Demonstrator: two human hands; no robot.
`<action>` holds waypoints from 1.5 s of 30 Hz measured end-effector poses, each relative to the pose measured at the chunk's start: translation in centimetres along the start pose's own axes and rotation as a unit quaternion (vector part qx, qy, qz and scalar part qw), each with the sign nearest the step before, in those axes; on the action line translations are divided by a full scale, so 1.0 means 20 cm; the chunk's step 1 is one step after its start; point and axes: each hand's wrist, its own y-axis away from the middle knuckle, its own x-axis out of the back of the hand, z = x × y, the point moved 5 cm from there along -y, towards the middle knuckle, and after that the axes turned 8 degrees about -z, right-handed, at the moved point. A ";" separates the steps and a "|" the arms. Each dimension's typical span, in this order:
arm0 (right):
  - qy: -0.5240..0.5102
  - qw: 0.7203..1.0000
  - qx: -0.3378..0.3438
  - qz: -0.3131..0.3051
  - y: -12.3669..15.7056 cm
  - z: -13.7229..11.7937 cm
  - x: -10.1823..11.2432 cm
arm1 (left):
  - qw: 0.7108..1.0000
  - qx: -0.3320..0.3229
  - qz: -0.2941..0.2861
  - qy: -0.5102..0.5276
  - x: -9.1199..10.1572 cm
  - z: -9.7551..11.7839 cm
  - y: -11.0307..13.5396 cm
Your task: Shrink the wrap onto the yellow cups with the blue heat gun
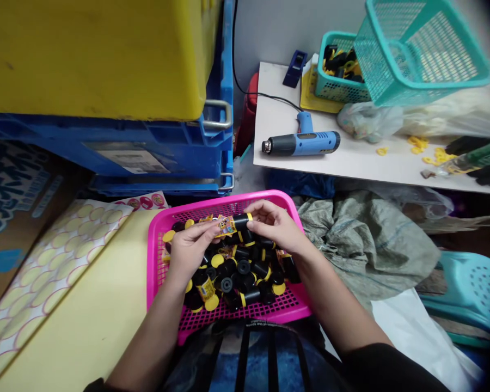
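Observation:
A pink mesh basket [155,256] rests on my lap, filled with several small black tubes with yellow caps [245,277]. Above the pile, both hands hold one black tube with a yellow-orange printed label [232,223]. My left hand [190,250] pinches the label end of it. My right hand [275,226] grips the black end, fingers curled round it.
A sheet of round yellow stickers [49,261] lies at the left on a yellow surface. Stacked blue crates [155,147] and a yellow bin [98,54] stand behind. A white table [351,158] at the right carries a blue heat gun [300,142] and teal baskets [416,49]. Crumpled sacking [363,239] lies below.

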 end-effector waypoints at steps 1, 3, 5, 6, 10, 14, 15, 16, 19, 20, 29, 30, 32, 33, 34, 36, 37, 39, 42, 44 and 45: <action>0.007 1.000 0.001 -0.009 0.00 0.00 -0.01 | 1.000 0.002 -0.003 0.006 0.00 0.00 0.00; 0.022 0.999 0.003 -0.030 0.00 0.01 -0.04 | 1.000 0.015 -0.011 0.022 0.00 -0.01 -0.01; 0.043 0.998 0.001 -0.040 -0.01 0.02 -0.06 | 0.998 0.035 -0.025 0.040 0.00 -0.01 0.00; 0.055 0.998 0.001 -0.035 -0.01 0.02 -0.07 | 0.997 0.044 -0.037 0.048 -0.01 0.00 0.00; 0.032 0.999 0.004 -0.032 0.00 0.03 -0.08 | 0.994 0.037 -0.083 0.058 -0.04 0.04 0.02; -0.145 0.984 -0.027 -0.099 0.00 0.05 -0.14 | 0.993 -0.001 -0.082 0.084 -0.08 0.06 0.03; -0.184 0.974 -0.039 -0.126 0.00 0.06 -0.17 | 0.992 -0.006 -0.087 0.092 -0.10 0.06 0.03; -0.213 0.964 -0.047 -0.150 0.00 0.06 -0.19 | 0.991 -0.009 -0.093 0.099 -0.11 0.06 0.03; -0.249 0.952 -0.041 -0.171 -0.01 0.07 -0.22 | 0.989 -0.014 -0.094 0.114 -0.13 0.06 0.05; -0.248 0.953 -0.036 -0.168 -0.01 0.08 -0.23 | 0.989 -0.016 -0.090 0.118 -0.13 0.06 0.05; -0.218 0.965 -0.041 -0.143 -0.03 0.07 -0.23 | 0.993 -0.028 -0.066 0.098 -0.11 0.07 0.08; -0.210 0.967 -0.040 -0.141 -0.04 0.07 -0.23 | 0.993 -0.029 -0.065 0.093 -0.10 0.08 0.08; -0.186 0.971 -0.032 -0.149 -0.05 0.05 -0.25 | 0.995 -0.028 -0.057 0.075 -0.09 0.08 0.07; -0.169 0.972 -0.027 -0.158 -0.06 0.03 -0.26 | 0.996 -0.027 -0.050 0.065 -0.08 0.08 0.07; -0.150 0.974 -0.021 -0.168 -0.06 0.03 -0.27 | 0.997 -0.025 -0.044 0.057 -0.07 0.08 0.07; -0.108 0.978 -0.011 -0.180 -0.06 0.01 -0.28 | 0.998 -0.020 -0.037 0.049 -0.05 0.08 0.07; -0.081 0.980 -0.005 -0.183 -0.06 0.01 -0.28 | 0.998 -0.015 -0.040 0.042 -0.04 0.09 0.08; -0.001 0.986 0.004 -0.167 -0.06 0.00 -0.26 | 0.999 -0.010 -0.052 -0.007 0.02 0.11 0.10; 0.218 0.973 -0.032 -0.068 -0.07 0.01 -0.16 | 0.978 -0.053 -0.037 -0.199 0.17 0.15 0.14; 0.338 0.938 -0.080 -0.009 -0.08 0.02 -0.09 | 0.928 -0.092 -0.023 -0.360 0.27 0.16 0.17; 0.376 0.921 -0.100 0.000 -0.09 0.03 -0.08 | 0.900 -0.101 -0.025 -0.424 0.31 0.15 0.17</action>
